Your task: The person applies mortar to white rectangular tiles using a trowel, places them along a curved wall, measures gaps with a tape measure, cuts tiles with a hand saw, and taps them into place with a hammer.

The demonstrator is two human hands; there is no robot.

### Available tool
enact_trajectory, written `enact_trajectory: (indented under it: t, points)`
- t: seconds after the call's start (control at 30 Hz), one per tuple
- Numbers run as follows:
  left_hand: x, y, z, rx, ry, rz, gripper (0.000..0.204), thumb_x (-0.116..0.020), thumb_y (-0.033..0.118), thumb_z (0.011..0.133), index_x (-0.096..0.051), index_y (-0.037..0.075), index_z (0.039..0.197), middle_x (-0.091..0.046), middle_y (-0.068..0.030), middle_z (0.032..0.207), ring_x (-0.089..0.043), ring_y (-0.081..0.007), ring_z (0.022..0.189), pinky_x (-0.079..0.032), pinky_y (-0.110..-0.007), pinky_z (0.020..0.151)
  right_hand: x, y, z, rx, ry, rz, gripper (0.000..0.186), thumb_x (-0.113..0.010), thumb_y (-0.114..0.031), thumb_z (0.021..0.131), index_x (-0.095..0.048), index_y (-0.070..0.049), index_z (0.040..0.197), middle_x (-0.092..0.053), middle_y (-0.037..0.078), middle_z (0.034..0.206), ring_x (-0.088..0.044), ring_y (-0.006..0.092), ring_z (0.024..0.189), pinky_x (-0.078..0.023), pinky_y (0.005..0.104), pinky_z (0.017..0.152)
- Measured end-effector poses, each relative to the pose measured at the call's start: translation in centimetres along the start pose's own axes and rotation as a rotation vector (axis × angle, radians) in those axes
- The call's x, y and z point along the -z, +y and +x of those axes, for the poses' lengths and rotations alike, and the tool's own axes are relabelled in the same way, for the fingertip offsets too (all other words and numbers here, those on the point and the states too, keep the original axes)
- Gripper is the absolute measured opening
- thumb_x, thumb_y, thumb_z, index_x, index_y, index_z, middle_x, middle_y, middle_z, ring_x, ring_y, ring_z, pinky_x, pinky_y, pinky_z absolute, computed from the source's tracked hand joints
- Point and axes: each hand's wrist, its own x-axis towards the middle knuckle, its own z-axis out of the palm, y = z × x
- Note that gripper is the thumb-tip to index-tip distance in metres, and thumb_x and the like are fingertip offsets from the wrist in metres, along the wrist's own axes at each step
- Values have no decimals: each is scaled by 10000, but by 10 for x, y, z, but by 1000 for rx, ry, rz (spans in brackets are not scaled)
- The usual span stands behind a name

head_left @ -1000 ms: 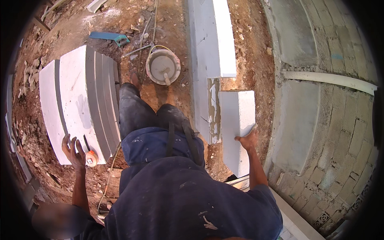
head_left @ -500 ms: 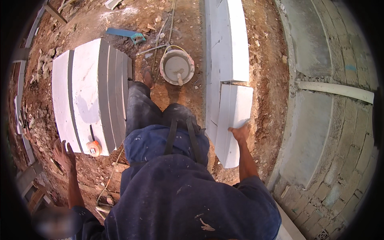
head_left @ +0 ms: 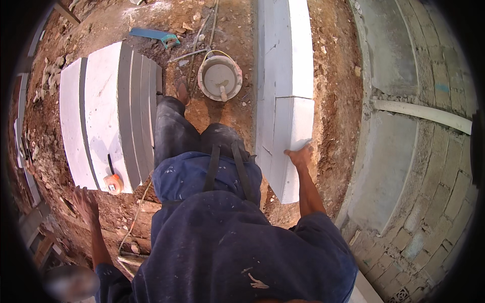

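My right hand [head_left: 299, 155] rests flat on the near end of a white building block [head_left: 293, 146], which stands at the near end of a row of white blocks [head_left: 285, 50] on the reddish soil. My left hand [head_left: 85, 201] hangs free with its fingers spread, holding nothing, just below the near edge of a stack of white blocks [head_left: 108, 116]. An orange tape measure [head_left: 114, 183] lies on that stack's near corner. My dark blue shirt and dark trousers fill the middle of the view.
A white bucket [head_left: 220, 78] with a tool in it stands ahead of my feet. A blue tool [head_left: 154, 35] and thin rods lie on the soil beyond. A grey concrete and block wall [head_left: 404, 151] runs along the right. Wooden planks [head_left: 38, 237] lie at lower left.
My left hand has dropped away from the stack of blocks and now hangs below it. The right-hand block has closed up against the row. My view has shifted closer.
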Motion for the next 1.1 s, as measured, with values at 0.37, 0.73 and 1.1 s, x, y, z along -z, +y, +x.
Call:
enact_trajectory:
  t: [0.37, 0.73, 1.1]
  points:
    - [0, 6, 10, 8, -89, -10, 240, -615, 199, 893, -643, 48, 1077, -544, -151, 1239, -497, -344, 1189, -422, -511, 919, 3, -5, 3, 0, 4, 8, 1322, -870, -363, 544, -47, 51, 1491, -320, 239, 1417, -397, 426, 1278, -393, 525, 1036]
    - [4, 22, 52, -73, -38, -32, 231, -650, 203, 868, -650, 60, 1048, -551, -152, 1190, -512, -332, 1142, -413, -499, 955, 4, -4, -1, 6, 49, 13, 1346, -892, -434, 523, -94, 58, 1489, -293, 262, 1454, -356, 424, 1320, -342, 510, 1081]
    - [37, 127, 119, 16, -15, -391, 256, -661, 200, 868, -649, 53, 1077, -511, -143, 1266, -446, -350, 1200, -377, -539, 984, 4, -27, 7, -83, 21, -170, 1361, -847, -596, 565, -89, 57, 1488, -236, 271, 1490, -267, 431, 1383, -251, 558, 1114]
